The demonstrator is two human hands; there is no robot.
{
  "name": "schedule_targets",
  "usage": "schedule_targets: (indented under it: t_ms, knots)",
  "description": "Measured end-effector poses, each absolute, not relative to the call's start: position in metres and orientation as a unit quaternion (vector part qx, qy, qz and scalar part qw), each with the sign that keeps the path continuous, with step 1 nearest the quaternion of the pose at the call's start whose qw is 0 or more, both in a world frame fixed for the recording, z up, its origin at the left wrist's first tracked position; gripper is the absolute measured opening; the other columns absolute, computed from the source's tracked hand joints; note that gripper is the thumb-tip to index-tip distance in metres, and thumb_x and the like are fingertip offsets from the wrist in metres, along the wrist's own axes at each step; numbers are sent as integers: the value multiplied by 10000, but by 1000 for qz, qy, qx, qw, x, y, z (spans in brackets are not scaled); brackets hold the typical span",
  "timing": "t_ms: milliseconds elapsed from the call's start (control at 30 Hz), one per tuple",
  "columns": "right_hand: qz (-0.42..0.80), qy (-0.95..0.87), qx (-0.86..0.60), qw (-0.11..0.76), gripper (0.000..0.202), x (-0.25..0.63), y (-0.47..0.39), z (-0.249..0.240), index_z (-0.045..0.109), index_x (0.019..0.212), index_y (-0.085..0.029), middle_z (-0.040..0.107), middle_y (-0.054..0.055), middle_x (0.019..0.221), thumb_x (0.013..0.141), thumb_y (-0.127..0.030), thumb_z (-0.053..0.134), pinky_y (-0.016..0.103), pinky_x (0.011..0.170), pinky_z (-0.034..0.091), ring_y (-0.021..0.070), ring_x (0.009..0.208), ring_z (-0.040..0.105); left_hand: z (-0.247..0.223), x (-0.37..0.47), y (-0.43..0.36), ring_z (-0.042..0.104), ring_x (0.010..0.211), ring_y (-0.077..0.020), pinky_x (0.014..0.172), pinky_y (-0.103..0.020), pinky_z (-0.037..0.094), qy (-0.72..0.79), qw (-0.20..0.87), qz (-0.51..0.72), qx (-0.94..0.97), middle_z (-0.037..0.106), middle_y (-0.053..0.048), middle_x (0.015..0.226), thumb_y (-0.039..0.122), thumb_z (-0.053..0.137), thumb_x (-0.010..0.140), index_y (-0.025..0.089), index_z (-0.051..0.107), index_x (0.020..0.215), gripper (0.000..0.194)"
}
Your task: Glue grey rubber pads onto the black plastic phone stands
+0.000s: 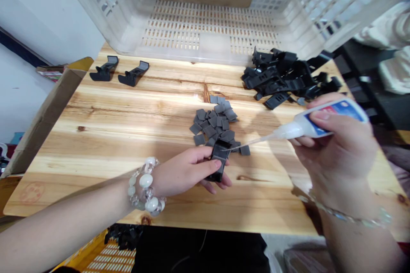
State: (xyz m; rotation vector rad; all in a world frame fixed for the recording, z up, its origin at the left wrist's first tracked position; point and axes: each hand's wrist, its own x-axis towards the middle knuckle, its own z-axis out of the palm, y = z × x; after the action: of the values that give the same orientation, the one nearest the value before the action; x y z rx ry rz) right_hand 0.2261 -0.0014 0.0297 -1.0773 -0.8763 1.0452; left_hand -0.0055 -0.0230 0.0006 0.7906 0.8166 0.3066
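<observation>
My left hand [188, 169] grips a black plastic bracket [219, 163] low over the front middle of the table. In my right hand [336, 145] is a white glue bottle [339, 115] with a blue and red label, tilted down to the left. Its long thin nozzle [259, 140] reaches the bracket's upper face; whether the tip touches cannot be made out. Just behind the bracket lies a loose heap of small dark grey square pads [216, 121], partly covered by the bracket.
Two similar brackets [133, 73] stand apart at the back left of the wooden table [105, 136]. A pile of black brackets [285, 74] lies at the back right. Behind stands a white perforated crate [179, 51] with cardboard inside. Below the front edge is a yellow basket [105, 256].
</observation>
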Motion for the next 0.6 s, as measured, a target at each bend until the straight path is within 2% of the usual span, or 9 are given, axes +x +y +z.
schedule_targets:
  t_ms: [267, 500, 600]
  knots:
    - [442, -396, -468, 655, 90, 227, 1, 27, 600, 632, -167, 352, -68, 358, 587, -93, 624, 169, 302, 205, 56, 283, 272, -2, -8, -23, 695, 878, -194, 750, -322, 567, 377, 834, 145, 375, 728, -95, 904, 339, 578, 909, 150, 611, 1034, 229]
    - [448, -392, -468, 653, 107, 225, 0, 30, 589, 650, -156, 396, -63, 384, 596, -86, 649, 159, 312, 203, 41, 293, 298, 0, -6, -23, 692, 856, -171, 730, -299, 567, 381, 827, 141, 389, 717, -83, 898, 264, 505, 946, 140, 598, 1020, 172]
    - [438, -396, -468, 658, 111, 227, 0, 28, 582, 643, -160, 369, -71, 377, 591, -97, 657, 165, 305, 189, 39, 285, 279, 1, -6, -23, 689, 854, -173, 725, -302, 568, 382, 825, 145, 390, 713, -80, 890, 255, 508, 942, 138, 595, 1017, 164]
